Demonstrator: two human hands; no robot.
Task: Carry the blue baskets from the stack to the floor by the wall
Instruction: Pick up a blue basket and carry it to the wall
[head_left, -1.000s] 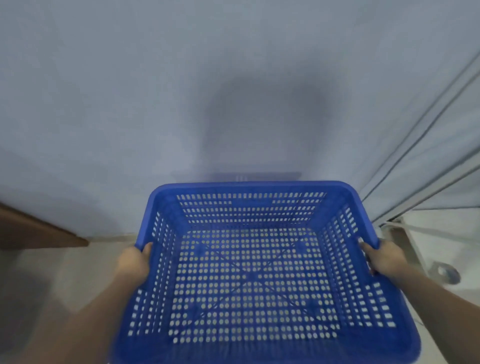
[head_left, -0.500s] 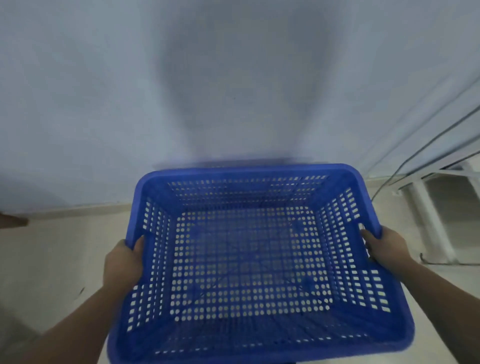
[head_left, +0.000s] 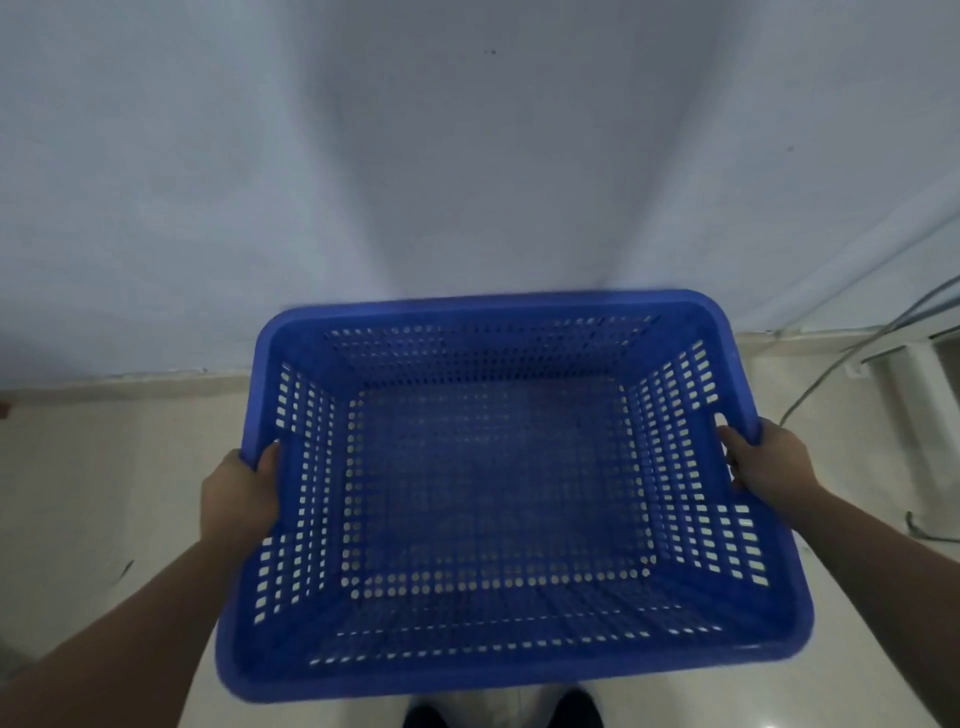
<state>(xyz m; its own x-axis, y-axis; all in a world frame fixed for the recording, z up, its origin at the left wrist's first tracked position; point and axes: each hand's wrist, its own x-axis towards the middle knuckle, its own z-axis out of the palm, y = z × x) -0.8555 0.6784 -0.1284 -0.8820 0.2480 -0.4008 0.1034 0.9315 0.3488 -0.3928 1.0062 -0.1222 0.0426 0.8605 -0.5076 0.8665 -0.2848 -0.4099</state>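
An empty blue perforated plastic basket fills the lower middle of the head view, held level in the air above the pale floor. My left hand grips its left rim, thumb hooked over the edge. My right hand grips the right rim the same way. The basket's far edge is close to the white wall and covers part of the skirting line. No stack of baskets is in view.
Pale tiled floor runs along the wall at left. A white frame and grey cables stand at the right, close to the basket's right corner. My dark shoes show under the basket.
The view has swung left and tilted down toward the floor. The wall has come closer, the brown object at left has almost left the frame, and both hands keep their hold.
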